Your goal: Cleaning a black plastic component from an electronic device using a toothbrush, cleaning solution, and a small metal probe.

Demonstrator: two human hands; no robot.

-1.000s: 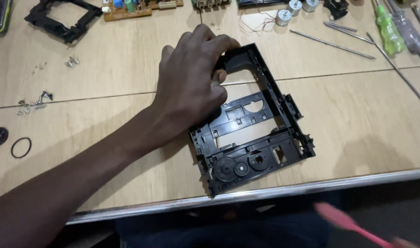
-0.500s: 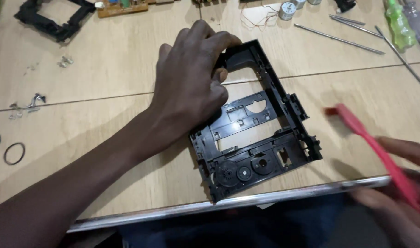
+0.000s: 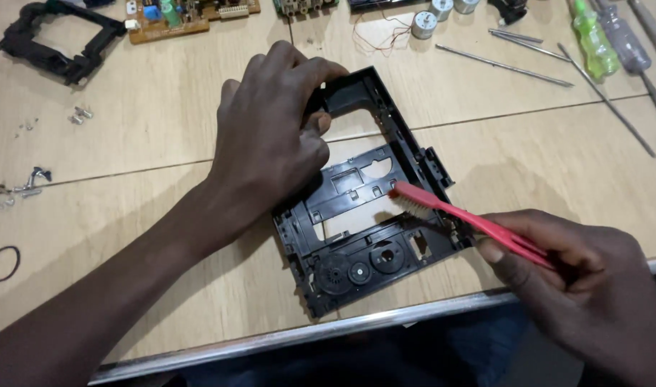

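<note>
On the wooden bench a black plastic drive frame lies flat, close to the near edge with its metal trim, a little turned so that one corner points to the person. The left hand rests on the far left part of the frame and presses it down; the fingers are curled over the upper bar and the thumb touches the inner opening, so this hand is closed on the frame. The right hand comes from the near right corner of the bench and is clamped on the handle of a red toothbrush. The bristles of the brush touch the middle crossbar of the frame, just beside the left thumb but apart from it. In the near part of the frame there are round black gears, uncovered by both hands. Near the far left corner of the bench lies a second black frame, and beside it a brown circuit board. Small screws are scattered at the left side, and a black rubber ring lies near the left edge. At the far right corner a green-handled screwdriver and thin metal rods lie well apart from the frame, with a small round motor at the far edge.
</note>
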